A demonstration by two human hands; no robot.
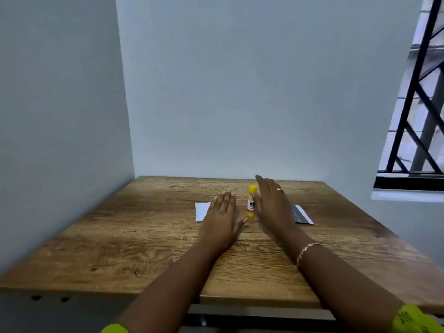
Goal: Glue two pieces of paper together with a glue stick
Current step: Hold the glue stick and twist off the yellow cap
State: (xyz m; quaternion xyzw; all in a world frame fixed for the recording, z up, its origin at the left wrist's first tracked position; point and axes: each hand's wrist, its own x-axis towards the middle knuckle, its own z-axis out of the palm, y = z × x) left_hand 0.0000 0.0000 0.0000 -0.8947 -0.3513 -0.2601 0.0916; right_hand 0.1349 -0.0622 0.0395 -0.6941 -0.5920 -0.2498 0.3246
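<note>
While the yellow glue stick (251, 203) is standing upright and capped between both spread, empty hands, the right hand (272, 203) is closing in to grasp it, the left hand (222, 216) is flattening one paper (202, 211), and uncapping looks next.

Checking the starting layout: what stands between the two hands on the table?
In the head view, the yellow glue stick stands upright between the left hand and the right hand, with a paper piece partly under each.

Glue stick (251, 204) between two papers (202, 211).
</note>
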